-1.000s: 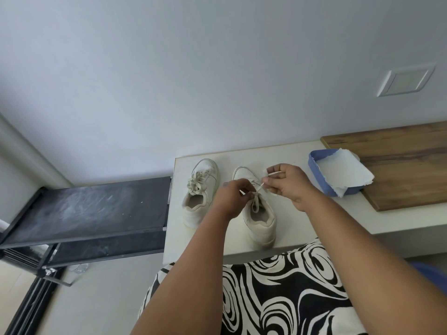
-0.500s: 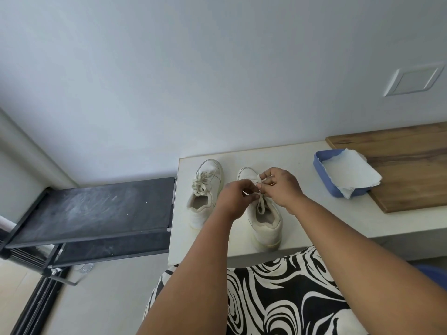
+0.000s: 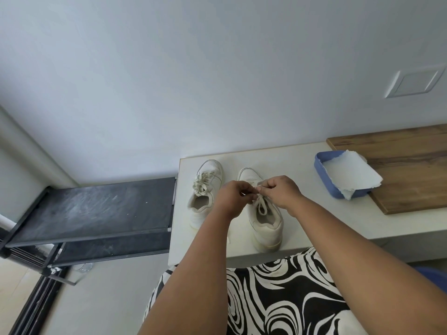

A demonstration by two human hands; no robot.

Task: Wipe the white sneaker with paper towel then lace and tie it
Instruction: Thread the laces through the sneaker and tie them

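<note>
Hands meet over the right sneaker (image 3: pixel 264 218) on the white table (image 3: pixel 300 165) — left hand (image 3: pixel 229 198) and right hand (image 3: pixel 280 193) each pinch the lace (image 3: pixel 261 206) above the tongue. Second sneaker (image 3: pixel 204 189) sits just left; paper towel (image 3: pixel 350 175) lies in a blue tray (image 3: pixel 325 180).

Around the white counter (image 3: pixel 302 163), against a plain grey wall (image 3: pixel 193 81)

A second shoe (image 3: pixel 205 192) sits laced on the left, a wooden board (image 3: pixel 406 170) lies at right with a blue tray (image 3: pixel 324 176) touching its edge, and a dusty black rack (image 3: pixel 96 209) (scuffed white) stands left of the counter.
</note>
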